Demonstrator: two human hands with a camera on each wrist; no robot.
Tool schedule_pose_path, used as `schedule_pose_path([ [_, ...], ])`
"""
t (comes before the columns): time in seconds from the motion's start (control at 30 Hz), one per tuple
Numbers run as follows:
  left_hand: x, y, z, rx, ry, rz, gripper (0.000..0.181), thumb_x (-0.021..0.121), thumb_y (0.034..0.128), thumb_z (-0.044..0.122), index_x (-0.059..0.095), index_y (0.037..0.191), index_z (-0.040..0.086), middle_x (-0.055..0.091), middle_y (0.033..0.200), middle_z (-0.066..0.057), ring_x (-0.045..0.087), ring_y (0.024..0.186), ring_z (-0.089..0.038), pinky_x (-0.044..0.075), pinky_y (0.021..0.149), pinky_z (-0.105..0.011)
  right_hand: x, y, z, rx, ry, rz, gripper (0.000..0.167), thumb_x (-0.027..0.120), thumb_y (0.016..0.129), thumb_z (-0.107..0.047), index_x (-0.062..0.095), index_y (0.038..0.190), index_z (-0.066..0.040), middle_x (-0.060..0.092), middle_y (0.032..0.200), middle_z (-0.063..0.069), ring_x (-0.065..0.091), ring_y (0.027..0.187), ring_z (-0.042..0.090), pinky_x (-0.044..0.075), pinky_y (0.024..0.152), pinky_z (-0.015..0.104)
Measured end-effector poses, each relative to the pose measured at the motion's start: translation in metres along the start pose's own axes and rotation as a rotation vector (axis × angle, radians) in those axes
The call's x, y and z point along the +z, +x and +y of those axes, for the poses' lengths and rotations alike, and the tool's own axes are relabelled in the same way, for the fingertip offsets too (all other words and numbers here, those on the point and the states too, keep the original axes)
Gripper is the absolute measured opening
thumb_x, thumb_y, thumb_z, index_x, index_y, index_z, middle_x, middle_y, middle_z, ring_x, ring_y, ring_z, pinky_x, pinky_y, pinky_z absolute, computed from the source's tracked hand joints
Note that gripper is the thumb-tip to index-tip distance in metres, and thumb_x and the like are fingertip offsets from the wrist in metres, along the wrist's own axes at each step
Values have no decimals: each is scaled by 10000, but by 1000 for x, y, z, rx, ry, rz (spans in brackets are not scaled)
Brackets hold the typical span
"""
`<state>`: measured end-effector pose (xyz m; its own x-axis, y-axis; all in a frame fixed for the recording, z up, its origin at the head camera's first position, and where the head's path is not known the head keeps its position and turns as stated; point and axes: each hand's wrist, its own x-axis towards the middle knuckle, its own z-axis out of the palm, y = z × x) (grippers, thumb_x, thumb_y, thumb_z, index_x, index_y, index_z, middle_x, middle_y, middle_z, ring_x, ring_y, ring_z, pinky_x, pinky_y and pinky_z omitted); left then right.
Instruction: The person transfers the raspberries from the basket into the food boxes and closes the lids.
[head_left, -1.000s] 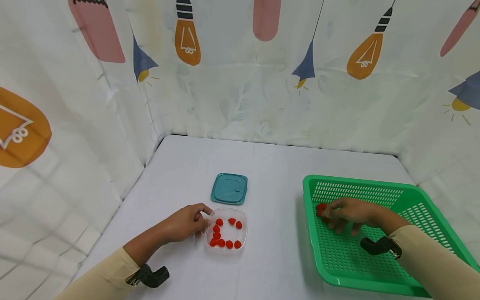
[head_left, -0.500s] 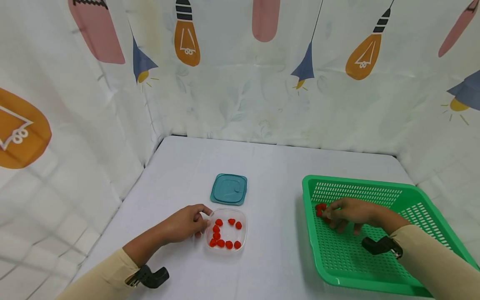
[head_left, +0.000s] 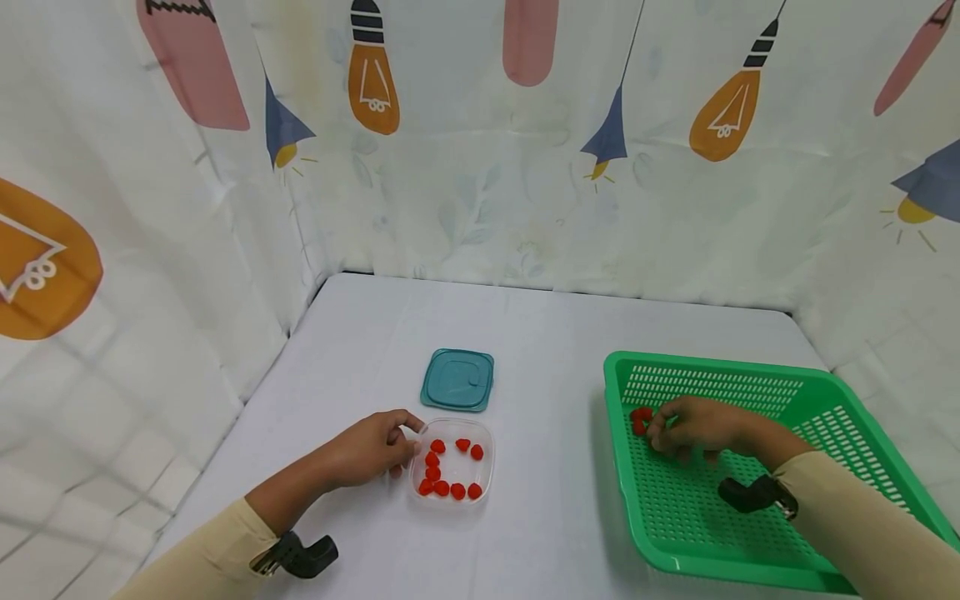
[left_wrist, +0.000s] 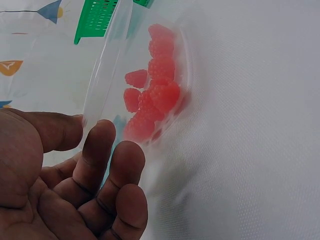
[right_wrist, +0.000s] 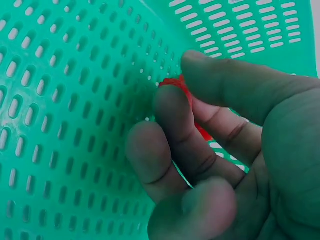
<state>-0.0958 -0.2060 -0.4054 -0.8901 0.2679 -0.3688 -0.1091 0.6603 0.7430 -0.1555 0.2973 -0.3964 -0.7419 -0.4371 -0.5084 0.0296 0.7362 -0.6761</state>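
My left hand [head_left: 375, 447] holds the left rim of a clear plastic container [head_left: 480, 429], thumb and index finger at its edge. Several red raspberries [head_left: 442, 487] lie inside in a rough C shape; their bumpy skin shows in the left wrist view. My right hand [head_left: 693, 427] reaches into the green basket [head_left: 645, 533] near its left wall. In the right wrist view its fingers curl around a red raspberry [right_wrist: 172, 82], mostly hidden behind them. More red raspberries [head_left: 640, 414] lie just left of the right fingertips.
A teal square lid [head_left: 457, 379] lies flat on the white table [head_left: 555, 375], behind the clear container. The basket's raised slotted walls surround the right hand. Printed white curtains [head_left: 480, 167] hang behind the table and at both sides.
The right hand's fingers have drawn closer together over the raspberry by the basket's left wall. The left hand and the clear container have stayed in place.
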Motion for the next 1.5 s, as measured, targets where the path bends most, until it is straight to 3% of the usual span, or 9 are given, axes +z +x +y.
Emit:
schedule_pose_path([
  [0.37,0,-1,1,-1,8,1,312,696,973,162,614,1270,110,634,766,-57,596,707,-232,465,613,-329,5,-4,-3,1,-91,13,208,735,922,-140,724,1125,-94,687,835,62,640,739,253,398,444,312],
  [0.77,0,0,0,-8,6,0,323,702,970,170,616,1276,112,632,773,-58,599,715,-231,473,627,-335,5,-1,-3,-96,-82,20,121,712,944,-143,727,1053,-92,678,770,59,609,642,218,373,422,273],
  [1.03,-1,0,1,-9,15,0,318,700,972,175,617,1273,119,633,772,-56,593,715,-235,470,628,-342,-7,-2,-21,-128,-77,54,215,674,975,-160,717,1146,-37,705,813,78,639,704,281,417,438,313],
  [1.33,-2,-1,3,3,11,-6,298,680,982,158,613,1268,106,638,766,-65,581,703,-230,454,613,-334,-26,-4,-48,-137,-50,55,232,646,994,-157,705,1187,-44,718,903,126,653,806,371,372,463,299],
  [1.5,-2,-1,3,4,8,-11,297,675,984,153,610,1270,104,639,774,-70,582,708,-230,451,616,-333,-32,-6,-63,-160,-44,53,222,656,1006,-205,717,1168,-66,713,910,150,655,805,315,377,474,306],
])
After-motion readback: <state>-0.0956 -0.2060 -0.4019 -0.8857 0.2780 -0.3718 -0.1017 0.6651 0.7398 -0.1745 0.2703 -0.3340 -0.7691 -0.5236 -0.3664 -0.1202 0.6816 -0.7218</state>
